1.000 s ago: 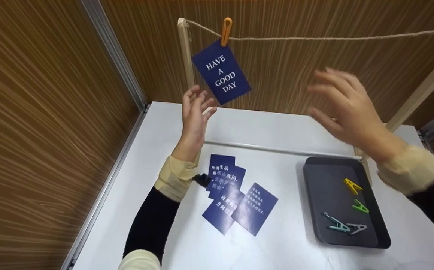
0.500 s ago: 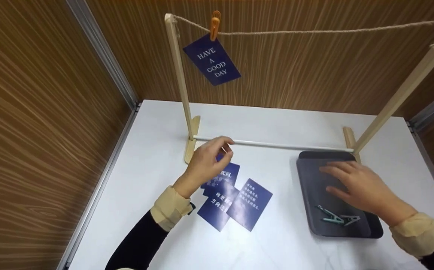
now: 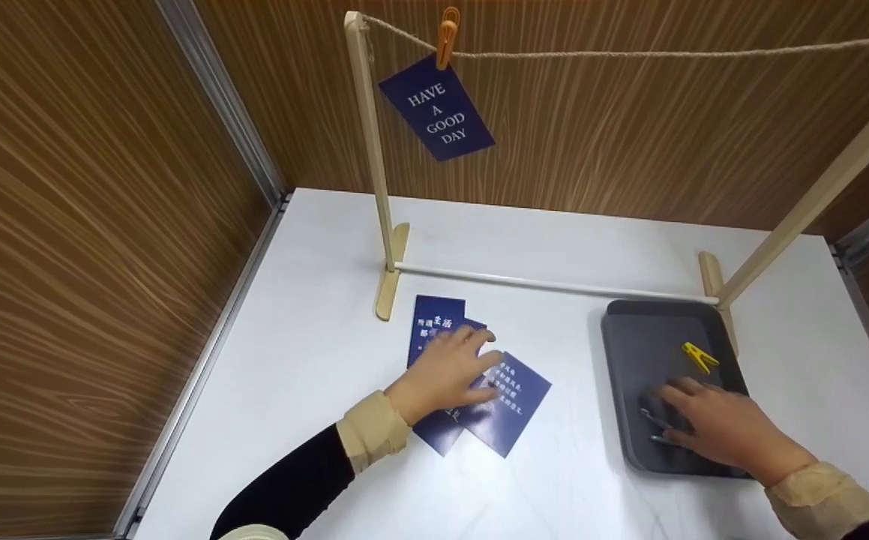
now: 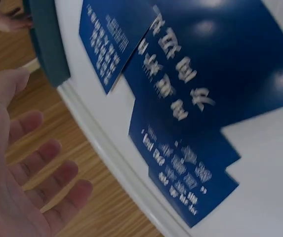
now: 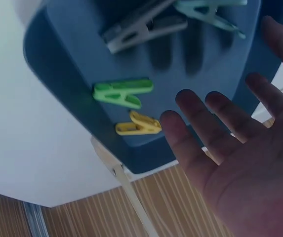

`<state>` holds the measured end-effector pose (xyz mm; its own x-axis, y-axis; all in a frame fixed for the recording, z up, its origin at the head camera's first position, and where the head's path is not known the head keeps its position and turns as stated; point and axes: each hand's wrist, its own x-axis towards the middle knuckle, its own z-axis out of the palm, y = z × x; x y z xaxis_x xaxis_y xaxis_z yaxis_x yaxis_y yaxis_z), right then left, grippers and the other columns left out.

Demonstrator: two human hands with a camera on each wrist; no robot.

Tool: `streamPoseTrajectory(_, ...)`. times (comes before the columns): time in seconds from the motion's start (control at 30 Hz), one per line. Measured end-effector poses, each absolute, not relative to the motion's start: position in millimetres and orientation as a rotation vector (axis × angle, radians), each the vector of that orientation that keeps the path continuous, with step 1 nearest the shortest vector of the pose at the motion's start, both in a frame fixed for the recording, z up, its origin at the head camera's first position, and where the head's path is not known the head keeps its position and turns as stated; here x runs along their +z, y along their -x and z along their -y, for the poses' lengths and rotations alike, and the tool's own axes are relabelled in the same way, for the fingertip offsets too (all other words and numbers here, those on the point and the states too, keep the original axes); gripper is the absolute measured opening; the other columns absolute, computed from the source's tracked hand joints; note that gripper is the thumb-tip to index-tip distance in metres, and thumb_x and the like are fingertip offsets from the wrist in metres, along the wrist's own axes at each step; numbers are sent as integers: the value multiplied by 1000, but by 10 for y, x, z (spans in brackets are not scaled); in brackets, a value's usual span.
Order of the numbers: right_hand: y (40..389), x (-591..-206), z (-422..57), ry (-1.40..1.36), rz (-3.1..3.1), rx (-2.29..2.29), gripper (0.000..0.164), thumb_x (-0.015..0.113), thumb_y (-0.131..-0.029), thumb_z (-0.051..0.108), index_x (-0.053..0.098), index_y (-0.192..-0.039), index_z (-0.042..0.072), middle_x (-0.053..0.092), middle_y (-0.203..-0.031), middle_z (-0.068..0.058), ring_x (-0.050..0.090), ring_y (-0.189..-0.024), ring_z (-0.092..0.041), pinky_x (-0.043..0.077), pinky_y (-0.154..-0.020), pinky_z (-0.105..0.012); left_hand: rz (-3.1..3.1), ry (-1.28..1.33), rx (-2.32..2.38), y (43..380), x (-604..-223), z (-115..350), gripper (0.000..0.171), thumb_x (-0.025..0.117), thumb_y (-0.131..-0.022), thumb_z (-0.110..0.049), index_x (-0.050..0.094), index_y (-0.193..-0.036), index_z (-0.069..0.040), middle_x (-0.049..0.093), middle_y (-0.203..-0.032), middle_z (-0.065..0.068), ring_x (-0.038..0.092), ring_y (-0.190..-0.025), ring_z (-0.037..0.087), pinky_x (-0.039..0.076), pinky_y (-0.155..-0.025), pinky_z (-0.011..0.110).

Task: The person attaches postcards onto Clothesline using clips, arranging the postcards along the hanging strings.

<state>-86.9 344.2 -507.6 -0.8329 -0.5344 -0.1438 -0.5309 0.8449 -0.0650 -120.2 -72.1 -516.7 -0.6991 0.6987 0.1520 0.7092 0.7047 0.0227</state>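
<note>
My left hand (image 3: 445, 375) hovers with spread fingers over several blue cards (image 3: 513, 405) printed with white characters, which lie overlapping on the table. In the left wrist view nothing is between its fingers (image 4: 64, 173). My right hand (image 3: 726, 424) is over the dark grey tray (image 3: 621, 390), palm down, fingers apart and holding nothing. Inside the tray lie a yellow clothespin (image 3: 699, 357), a green clothespin (image 5: 124, 92), a grey clothespin (image 5: 146, 33) and a teal clothespin (image 5: 211, 11). The head view has the green one hidden behind the right hand.
A rope (image 3: 629, 54) runs between the wooden posts (image 3: 374, 150) of a stand. From its left end hangs a blue "HAVE A GOOD DAY" card (image 3: 438, 112), tilted, under an orange clothespin (image 3: 446, 37). A white rod (image 3: 554, 283) joins the stand's feet. Wood-grain panels (image 3: 74, 262) enclose the table.
Both hands have come down from beside the hanging card and rope, the left to the cards, the right to the tray. The right hand has since shifted lower over the tray, uncovering the yellow clothespin.
</note>
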Motion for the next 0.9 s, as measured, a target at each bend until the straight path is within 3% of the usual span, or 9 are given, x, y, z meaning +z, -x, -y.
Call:
streamPoseTrajectory(0.17, 819, -5146, -3435, 812, -2870, -35, 60, 85, -76, 33, 61, -128, 14, 63, -116, -17, 67, -89, -41, 54, -63, -58, 2855, 1238, 21, 1141, -5308, 611, 66, 61, -84, -71, 55, -136, -30, 52, -142, 5, 52, -124, 27, 52, -94, 49)
streamPoseTrajectory(0.4, 750, -5237, -3450, 875, -2916, -48, 57, 86, -74, 30, 63, -122, 12, 62, -99, -9, 64, -73, -26, 53, -56, -49, 2998, 1294, 119, 1045, -5465, 562, 91, 62, -73, -82, 38, -151, -42, 42, -155, 9, 46, -133, 33, 46, -102, 52)
streamPoseTrajectory(0.67, 670, -5327, -3480, 927, -2959, -80, 65, 89, -70, 24, 61, -129, 20, 58, -89, -1, 58, -71, -20, 49, -53, -40, 3024, 1282, 121, 1070, -5523, 545, 107, 74, -67, -74, 31, -156, -32, 47, -145, 10, 50, -125, 30, 49, -99, 47)
streamPoseTrajectory(0.8, 629, -5359, -3476, 898, -2958, -91, 61, 87, -73, 27, 62, -128, 19, 60, -90, -1, 59, -73, -20, 50, -55, -41, 3128, 1254, -48, 1093, -5498, 516, 101, 80, -79, -51, 24, -159, -27, 41, -147, 19, 45, -129, 34, 49, -100, 47)
streamPoseTrajectory(0.9, 591, -5379, -3465, 877, -2954, -98, 53, 86, -76, 32, 63, -122, 20, 60, -92, 0, 60, -75, -21, 49, -55, -40, 3211, 1200, -105, 1095, -5487, 480, 86, 68, -92, -37, 18, -161, -25, 32, -151, 25, 40, -135, 38, 47, -103, 49)
